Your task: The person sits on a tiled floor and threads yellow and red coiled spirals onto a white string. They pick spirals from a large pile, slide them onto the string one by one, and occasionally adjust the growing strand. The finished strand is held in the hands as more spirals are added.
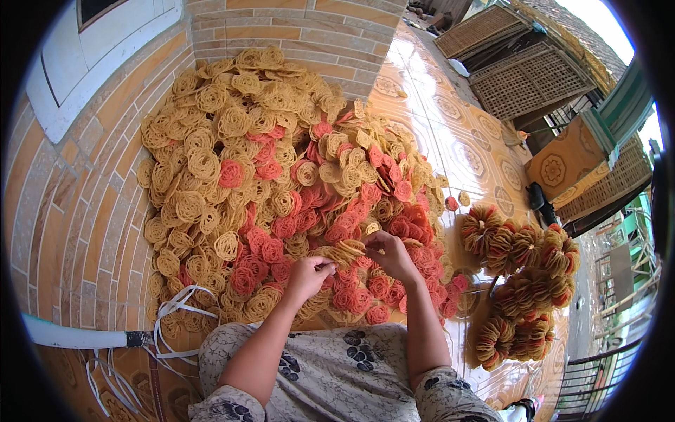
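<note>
In front of me a big heap of round, lacy crackers [204, 165] in yellow and pink fills the corner. Above its near edge, a short row of yellow crackers [343, 252] hangs between my hands, lined up face to face. My left hand [309, 276] is closed in a pinch at the left end of this row. At the other end, my right hand [392, 256] has its fingertips pressed together on the crackers. Whether a string runs through the row is too small to tell. Pink crackers [351, 299] lie just below my hands.
Several ring-shaped bundles of crackers [526, 246] lie on the tiled floor to my right. White strips [172, 309] hang over a pale bar [77, 333] at my left. Brick-patterned walls [91, 190] bound the heap. Woven bamboo racks [531, 81] stand at the far right.
</note>
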Demonstrator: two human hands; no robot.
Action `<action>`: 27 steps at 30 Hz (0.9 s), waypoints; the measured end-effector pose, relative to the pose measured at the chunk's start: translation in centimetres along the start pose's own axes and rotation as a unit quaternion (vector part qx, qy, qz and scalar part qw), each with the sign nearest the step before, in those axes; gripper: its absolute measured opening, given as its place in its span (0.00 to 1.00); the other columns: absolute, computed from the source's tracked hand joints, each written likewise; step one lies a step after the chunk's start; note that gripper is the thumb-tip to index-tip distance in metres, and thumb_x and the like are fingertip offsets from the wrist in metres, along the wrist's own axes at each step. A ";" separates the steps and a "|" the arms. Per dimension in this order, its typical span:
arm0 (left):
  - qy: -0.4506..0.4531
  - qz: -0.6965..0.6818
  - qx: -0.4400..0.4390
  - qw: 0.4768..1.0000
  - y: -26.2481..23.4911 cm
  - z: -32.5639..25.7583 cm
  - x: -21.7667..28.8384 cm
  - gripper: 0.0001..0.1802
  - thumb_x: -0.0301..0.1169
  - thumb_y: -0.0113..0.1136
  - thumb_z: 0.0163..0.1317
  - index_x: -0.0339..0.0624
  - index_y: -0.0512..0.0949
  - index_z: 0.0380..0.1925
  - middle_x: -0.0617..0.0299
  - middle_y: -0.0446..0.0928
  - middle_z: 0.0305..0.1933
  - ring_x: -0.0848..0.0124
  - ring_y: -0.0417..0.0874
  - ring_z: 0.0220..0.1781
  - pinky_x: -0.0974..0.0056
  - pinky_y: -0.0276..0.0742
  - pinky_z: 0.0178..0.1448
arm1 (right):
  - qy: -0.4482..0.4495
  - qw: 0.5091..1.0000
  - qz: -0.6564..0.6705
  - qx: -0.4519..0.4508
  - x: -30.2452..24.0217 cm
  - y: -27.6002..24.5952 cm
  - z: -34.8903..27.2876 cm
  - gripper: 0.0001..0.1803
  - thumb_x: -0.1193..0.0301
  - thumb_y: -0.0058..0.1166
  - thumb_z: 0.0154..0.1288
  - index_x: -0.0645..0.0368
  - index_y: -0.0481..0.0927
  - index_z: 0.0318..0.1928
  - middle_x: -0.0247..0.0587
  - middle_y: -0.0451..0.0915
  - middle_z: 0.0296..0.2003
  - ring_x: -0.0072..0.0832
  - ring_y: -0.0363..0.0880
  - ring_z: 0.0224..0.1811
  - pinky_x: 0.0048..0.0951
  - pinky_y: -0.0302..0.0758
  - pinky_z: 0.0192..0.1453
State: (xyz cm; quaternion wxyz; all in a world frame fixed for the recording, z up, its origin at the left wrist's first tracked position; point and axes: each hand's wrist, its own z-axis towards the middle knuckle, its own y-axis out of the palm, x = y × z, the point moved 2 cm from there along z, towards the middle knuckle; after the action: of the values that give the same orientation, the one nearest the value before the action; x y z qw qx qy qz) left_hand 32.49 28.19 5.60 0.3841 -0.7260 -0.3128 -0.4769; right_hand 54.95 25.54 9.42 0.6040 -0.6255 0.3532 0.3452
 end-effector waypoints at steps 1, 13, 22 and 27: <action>0.008 -0.006 0.009 1.000 0.0 0.1 -0.2 0.12 0.32 0.62 0.64 0.34 0.83 0.39 0.58 0.86 0.34 0.75 0.84 0.35 0.69 0.77 0.41 | -0.010 0.997 -0.057 0.044 0.5 -0.3 0.1 0.11 0.77 0.59 0.61 0.61 0.80 0.44 0.42 0.80 0.39 0.30 0.80 0.41 0.32 0.76 0.44; 0.027 0.036 0.005 0.999 0.5 0.3 -0.9 0.11 0.32 0.63 0.63 0.36 0.84 0.40 0.58 0.85 0.34 0.75 0.83 0.34 0.67 0.76 0.41 | -0.027 0.951 -0.217 0.219 5.1 0.0 1.0 0.12 0.76 0.56 0.60 0.66 0.80 0.44 0.52 0.82 0.38 0.44 0.82 0.41 0.39 0.77 0.48; 0.050 -0.003 0.027 0.998 0.6 0.5 -1.4 0.12 0.35 0.63 0.62 0.40 0.85 0.39 0.60 0.85 0.30 0.74 0.82 0.25 0.67 0.74 0.33 | -0.003 0.933 -0.174 0.314 3.7 -0.3 1.2 0.09 0.73 0.53 0.68 0.64 0.82 0.43 0.45 0.83 0.31 0.31 0.80 0.31 0.29 0.75 0.39; 0.054 -0.028 0.021 0.998 0.8 0.5 -1.4 0.12 0.36 0.62 0.63 0.40 0.84 0.40 0.61 0.85 0.31 0.76 0.80 0.26 0.68 0.73 0.32 | 0.052 0.968 0.125 0.211 2.4 0.1 0.5 0.15 0.68 0.54 0.71 0.69 0.80 0.45 0.32 0.80 0.31 0.15 0.73 0.35 0.22 0.72 0.42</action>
State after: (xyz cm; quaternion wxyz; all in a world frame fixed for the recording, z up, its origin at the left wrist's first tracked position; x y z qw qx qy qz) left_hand 32.88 28.12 4.00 0.4020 -0.6822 -0.3214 -0.5193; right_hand 56.11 25.98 7.32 0.6552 -0.4517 0.5246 0.3025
